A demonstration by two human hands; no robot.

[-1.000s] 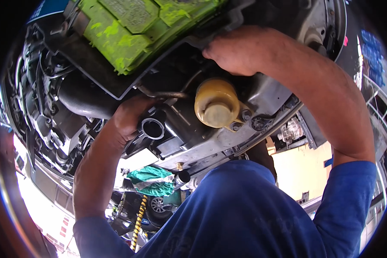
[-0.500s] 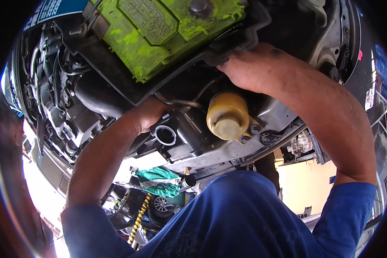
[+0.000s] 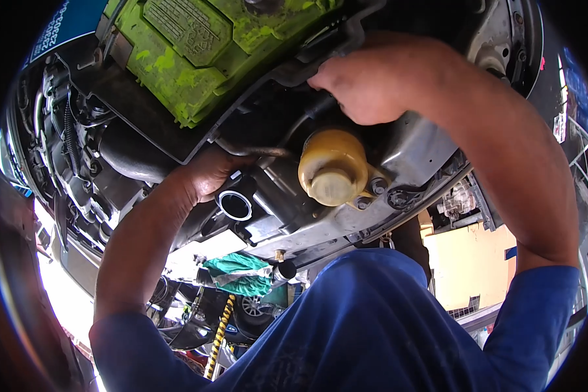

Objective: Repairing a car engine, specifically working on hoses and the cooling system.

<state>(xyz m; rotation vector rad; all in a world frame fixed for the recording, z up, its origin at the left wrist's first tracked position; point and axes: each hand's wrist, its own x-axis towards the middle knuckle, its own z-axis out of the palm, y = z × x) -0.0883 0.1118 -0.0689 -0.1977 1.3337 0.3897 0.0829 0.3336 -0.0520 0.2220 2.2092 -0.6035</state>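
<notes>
My right hand (image 3: 366, 81) is curled around the black edge of the battery tray (image 3: 287, 75), just above a yellowish fluid reservoir (image 3: 333, 166) with a round cap. My left hand (image 3: 206, 173) reaches under the tray beside a thin metal pipe (image 3: 255, 151), and its fingers are hidden in the gap. Right below that hand is an open black hose end (image 3: 235, 206) with a bright metal rim. The battery (image 3: 196, 46), its top stained bright green, sits in the tray above both hands.
Dark hoses and engine parts (image 3: 78, 150) crowd the left of the bay. A grey metal body panel (image 3: 418, 144) lies right of the reservoir. Below the car's front edge I see a green cloth (image 3: 242, 274), a yellow-black striped post (image 3: 219, 333) and my blue shirt (image 3: 372, 320).
My view has drawn closer to the engine bay and the reservoir sits lower in the picture. Both hands stay at nearly the same spots on the tray.
</notes>
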